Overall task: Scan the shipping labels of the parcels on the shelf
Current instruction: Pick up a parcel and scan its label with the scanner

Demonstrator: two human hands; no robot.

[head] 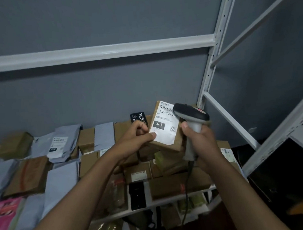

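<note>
While my left hand (137, 135) pinches the small brown parcel (166, 130) by its left edge, thumb on the white shipping label (164, 124), it sits lifted above the shelf (171, 201) heap of cartons and grey mailers. My right hand (200, 134) is wrapped round the scanner (192, 117) handle, its head just beside the label's barcode. I judge the box light and stiff, cardboard with enough grip; holding the edge keeps the barcode uncovered. The label's lower corner looks to be lifting, so I'd avoid rubbing it
</note>
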